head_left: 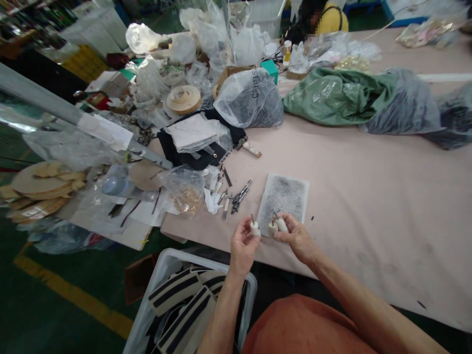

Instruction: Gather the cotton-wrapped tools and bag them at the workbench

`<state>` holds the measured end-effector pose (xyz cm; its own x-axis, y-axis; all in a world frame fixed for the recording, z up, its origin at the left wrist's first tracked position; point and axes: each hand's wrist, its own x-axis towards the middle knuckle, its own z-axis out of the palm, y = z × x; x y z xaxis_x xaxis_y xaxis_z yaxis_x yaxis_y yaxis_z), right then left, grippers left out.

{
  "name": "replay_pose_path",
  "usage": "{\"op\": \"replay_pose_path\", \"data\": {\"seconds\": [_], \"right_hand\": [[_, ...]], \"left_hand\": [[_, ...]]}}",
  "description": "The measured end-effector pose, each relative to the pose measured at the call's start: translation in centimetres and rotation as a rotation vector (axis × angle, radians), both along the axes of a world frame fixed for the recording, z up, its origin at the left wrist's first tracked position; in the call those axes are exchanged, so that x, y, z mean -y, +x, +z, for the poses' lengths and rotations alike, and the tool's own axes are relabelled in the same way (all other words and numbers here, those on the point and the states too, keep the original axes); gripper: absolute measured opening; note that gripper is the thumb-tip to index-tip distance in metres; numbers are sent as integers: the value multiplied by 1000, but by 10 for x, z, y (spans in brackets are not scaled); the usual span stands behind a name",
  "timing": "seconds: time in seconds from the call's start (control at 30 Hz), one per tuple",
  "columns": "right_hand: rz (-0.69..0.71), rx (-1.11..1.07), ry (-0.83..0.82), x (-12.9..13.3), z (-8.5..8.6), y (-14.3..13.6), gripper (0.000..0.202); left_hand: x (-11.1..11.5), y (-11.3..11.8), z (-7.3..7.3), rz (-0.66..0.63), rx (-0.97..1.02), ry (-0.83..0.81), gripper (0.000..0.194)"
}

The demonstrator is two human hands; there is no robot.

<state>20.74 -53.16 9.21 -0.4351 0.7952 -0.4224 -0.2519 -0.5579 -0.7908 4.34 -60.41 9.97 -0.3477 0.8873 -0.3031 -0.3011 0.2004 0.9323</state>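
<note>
My left hand (244, 244) pinches a small white cylindrical piece (254, 228) with a thin metal pin standing up from it. Two similar pieces are in my right hand (298, 239): a white cylinder (281, 225) with a tilted metal pin, and a cream one (272, 227) beside it. Their exact kind I cannot tell. Both hands are over the table's near edge, a short gap apart. Just beyond them lies a pale rectangular slab (285, 196) with a dark, speckled surface. Metal punch-like tools (241, 196) rest to the left of the slab.
A hammer (250, 147) lies farther back. A bag of small gold-coloured parts (188, 199) is at the left. Large filled bags (250, 101) and a green sack (335, 96) line the back. Below stands a white bin (169, 255) of striped pieces. Another person (328, 19) is across the table.
</note>
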Motion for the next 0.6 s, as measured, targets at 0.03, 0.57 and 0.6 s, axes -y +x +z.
{"op": "replay_pose_path", "data": {"seconds": [0.03,0.57,0.6], "right_hand": [[4,-10,23,1,1,0,46],[25,-24,152,-1,21,21,38],[26,-25,136,-1,20,22,39]], "left_hand": [[0,9,7,-46,-62,25,45],[-8,52,27,-147,-445,8,35],[-9,53,27,-142,-434,-22,35]]}}
